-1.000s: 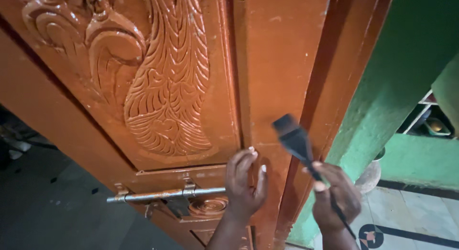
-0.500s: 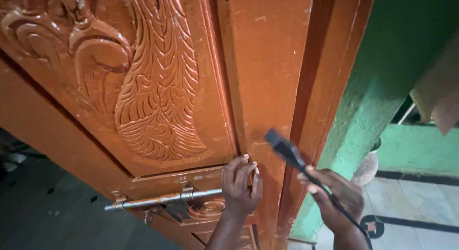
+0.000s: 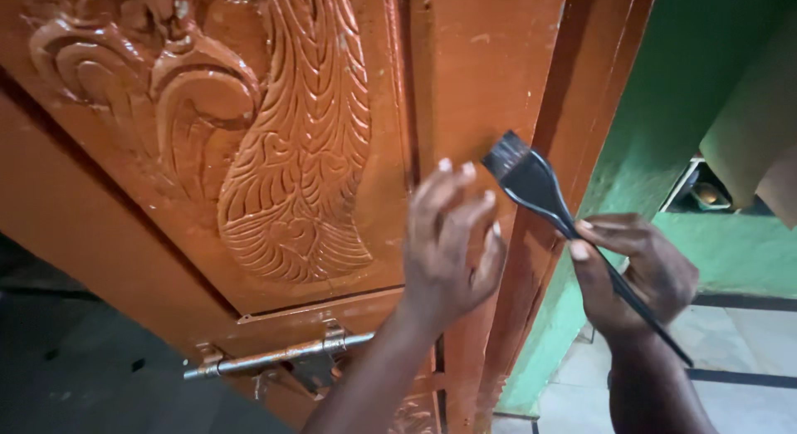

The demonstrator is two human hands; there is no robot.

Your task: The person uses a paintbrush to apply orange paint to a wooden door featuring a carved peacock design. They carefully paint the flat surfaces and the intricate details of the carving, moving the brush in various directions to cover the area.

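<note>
My left hand (image 3: pixel 452 243) is up against the door (image 3: pixel 490 85), fingers spread and loosely curled, nothing held; fingertips look to be on the plain upright strip, though I can't tell how firm the contact is. My right hand (image 3: pixel 635 272) is just right of it, clamped on the handle of a black brush (image 3: pixel 540 189). Bristles point up-left, at or just off the door's edge, beside the frame (image 3: pixel 598 93).

Below my left wrist: metal bolt (image 3: pixel 278 359) lying across the lower rail. Left of my hand: carved panel (image 3: pixel 290 152), feather-like relief, glossy brown. My left forearm covers part of the lower rail.

Beyond the frame: green wall (image 3: pixel 706 60), tiled floor (image 3: pixel 747 334) lower right.

Versus half a second back: left hand is higher and more open, off the bolt area. Brush sits higher too, closer to the edge.
</note>
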